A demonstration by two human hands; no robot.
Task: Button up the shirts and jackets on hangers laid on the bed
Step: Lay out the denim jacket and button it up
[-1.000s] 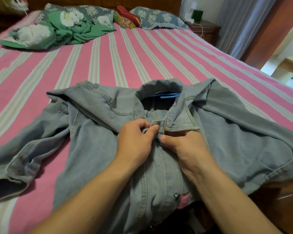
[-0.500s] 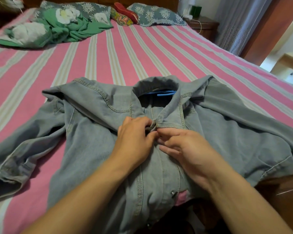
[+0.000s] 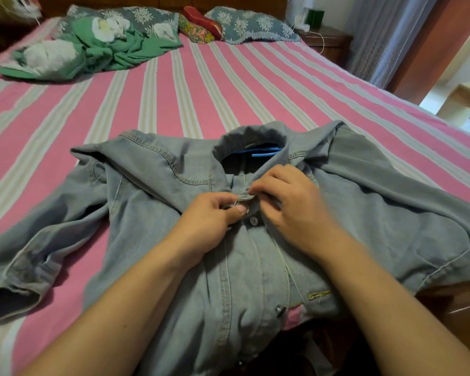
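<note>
Both hands are bunched up just below the collar (image 3: 251, 137) of the denim jacket (image 3: 152, 202) lying on the striped bed (image 3: 174, 85). Left hand (image 3: 209, 213) pinches the top button (image 3: 244, 207), right hand (image 3: 285, 202) pinches the placket edge next to it. Honestly the stiff denim is the risk: the button could pop back out of the hole, or tugging could shift the blue hanger (image 3: 265, 152) inside that collar. Lower button (image 3: 280, 310), well below the collar, looks undone.
</note>
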